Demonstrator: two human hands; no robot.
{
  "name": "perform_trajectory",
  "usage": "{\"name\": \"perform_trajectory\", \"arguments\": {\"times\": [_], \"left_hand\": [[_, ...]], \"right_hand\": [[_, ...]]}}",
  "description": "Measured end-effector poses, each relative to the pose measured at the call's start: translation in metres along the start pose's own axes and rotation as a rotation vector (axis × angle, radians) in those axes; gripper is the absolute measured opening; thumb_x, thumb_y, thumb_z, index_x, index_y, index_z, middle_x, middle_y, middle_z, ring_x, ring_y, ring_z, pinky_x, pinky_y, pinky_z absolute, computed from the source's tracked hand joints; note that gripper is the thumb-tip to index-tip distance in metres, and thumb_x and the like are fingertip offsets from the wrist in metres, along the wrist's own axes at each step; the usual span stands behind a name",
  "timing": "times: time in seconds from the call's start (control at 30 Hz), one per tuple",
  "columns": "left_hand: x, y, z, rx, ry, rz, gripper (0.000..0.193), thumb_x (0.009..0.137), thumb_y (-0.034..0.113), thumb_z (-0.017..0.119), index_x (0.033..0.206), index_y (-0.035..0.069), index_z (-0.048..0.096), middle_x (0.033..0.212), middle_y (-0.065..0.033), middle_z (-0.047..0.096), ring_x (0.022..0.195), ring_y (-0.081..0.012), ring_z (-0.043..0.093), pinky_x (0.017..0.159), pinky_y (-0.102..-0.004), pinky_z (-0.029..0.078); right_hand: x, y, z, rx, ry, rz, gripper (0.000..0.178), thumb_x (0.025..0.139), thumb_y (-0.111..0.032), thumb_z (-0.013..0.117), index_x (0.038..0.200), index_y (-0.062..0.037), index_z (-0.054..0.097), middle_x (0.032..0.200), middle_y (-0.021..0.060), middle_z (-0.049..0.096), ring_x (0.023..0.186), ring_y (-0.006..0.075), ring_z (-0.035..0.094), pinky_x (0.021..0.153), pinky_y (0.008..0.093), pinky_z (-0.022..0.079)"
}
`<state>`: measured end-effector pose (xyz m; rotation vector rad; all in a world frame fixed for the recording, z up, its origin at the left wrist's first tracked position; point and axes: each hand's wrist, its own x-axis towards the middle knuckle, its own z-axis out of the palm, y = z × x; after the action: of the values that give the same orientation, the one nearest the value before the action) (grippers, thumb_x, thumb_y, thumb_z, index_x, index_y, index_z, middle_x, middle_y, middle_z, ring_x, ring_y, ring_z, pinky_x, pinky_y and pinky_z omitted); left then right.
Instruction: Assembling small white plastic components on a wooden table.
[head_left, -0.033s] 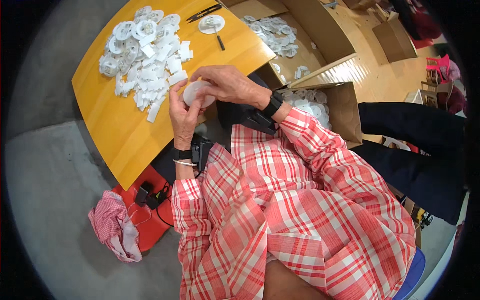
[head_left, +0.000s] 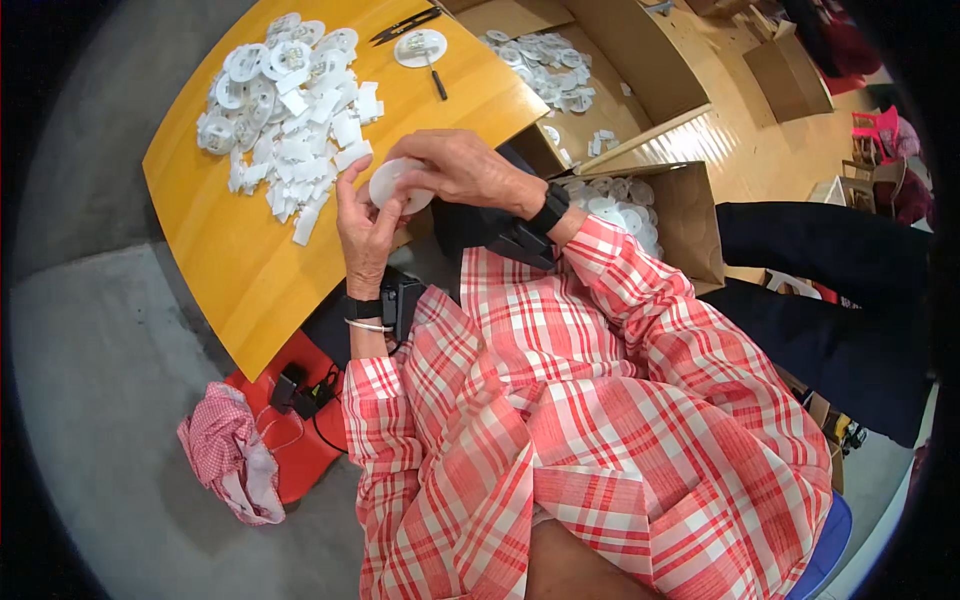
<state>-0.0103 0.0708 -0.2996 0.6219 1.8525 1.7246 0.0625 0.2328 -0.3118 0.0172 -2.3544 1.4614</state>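
A round white plastic disc (head_left: 390,180) is held between my two hands at the table's near right edge. My left hand (head_left: 365,220) grips its lower left side, thumb and fingers closed around the rim. From the right, my right hand (head_left: 455,170) pinches the same disc, its fingertips bent over the top face. The fingers partly cover the disc, so whatever lies under them is hidden. Beyond my left hand, a heap of white round plastic parts (head_left: 290,55) and small white rectangular pieces (head_left: 300,165) spreads over the yellow table (head_left: 255,300).
Black thread snips (head_left: 405,25), another white disc (head_left: 420,47) and a dark-handled screwdriver (head_left: 439,85) lie at the table's far side. Cardboard boxes (head_left: 690,215) with white parts stand on the right. A red stool (head_left: 310,460) holds a checked cloth (head_left: 230,450) and black adapter (head_left: 288,388).
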Motion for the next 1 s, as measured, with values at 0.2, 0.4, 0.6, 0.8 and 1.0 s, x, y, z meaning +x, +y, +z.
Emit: {"name": "perform_trajectory", "arguments": {"times": [0.2, 0.4, 0.6, 0.8, 1.0], "left_hand": [[0.003, -0.004, -0.008, 0.068, -0.063, -0.107, 0.041, 0.087, 0.015, 0.063, 0.122, 0.003, 0.045, 0.091, -0.0061, 0.062, 0.063, -0.0067, 0.055, 0.056, -0.0175, 0.044], [0.004, -0.009, -0.015, 0.181, -0.062, -0.049, 0.028, 0.089, 0.015, 0.060, 0.113, 0.003, 0.053, 0.089, -0.0065, 0.065, 0.062, -0.0051, 0.055, 0.056, -0.0162, 0.043], [0.009, -0.012, -0.002, 0.173, -0.042, -0.052, 0.028, 0.088, 0.018, 0.062, 0.111, 0.003, 0.057, 0.086, -0.0058, 0.066, 0.062, -0.0051, 0.056, 0.057, -0.0160, 0.042], [-0.002, -0.008, -0.012, 0.148, 0.023, -0.037, 0.020, 0.090, 0.014, 0.059, 0.106, 0.003, 0.057, 0.084, -0.0066, 0.065, 0.059, -0.0052, 0.055, 0.053, -0.0167, 0.044], [-0.019, -0.004, -0.032, 0.230, 0.196, 0.092, 0.014, 0.089, 0.010, 0.057, 0.100, 0.001, 0.059, 0.079, -0.0059, 0.064, 0.057, -0.0063, 0.055, 0.049, -0.0175, 0.042]], "right_hand": [[-0.070, 0.039, -0.056, 0.619, 0.246, 0.499, 0.027, 0.091, -0.025, 0.058, 0.108, -0.0035, 0.060, 0.091, -0.0012, 0.060, 0.081, 0.0052, 0.054, 0.071, 0.0205, 0.043], [-0.202, 0.139, -0.091, 0.891, 1.028, 0.794, 0.020, 0.087, -0.026, 0.063, 0.096, -0.0085, 0.058, 0.075, -0.0034, 0.053, 0.057, 0.0071, 0.044, 0.049, 0.0212, 0.039], [-0.390, 0.238, -0.060, -0.069, 0.592, 1.181, 0.043, 0.086, -0.043, 0.060, 0.062, -0.0069, 0.057, 0.054, 0.0035, 0.053, 0.046, 0.0151, 0.048, 0.046, 0.0315, 0.037], [-0.412, 0.235, 0.012, -0.002, 0.511, 1.419, 0.040, 0.080, -0.045, 0.066, 0.075, -0.0054, 0.064, 0.063, 0.0033, 0.057, 0.056, 0.0133, 0.052, 0.052, 0.0278, 0.040], [-0.364, 0.234, 0.038, 1.105, 0.982, 1.345, 0.010, 0.080, -0.017, 0.056, 0.074, -0.0100, 0.060, 0.064, 0.0051, 0.057, 0.058, 0.0195, 0.057, 0.046, 0.0301, 0.043]]}}
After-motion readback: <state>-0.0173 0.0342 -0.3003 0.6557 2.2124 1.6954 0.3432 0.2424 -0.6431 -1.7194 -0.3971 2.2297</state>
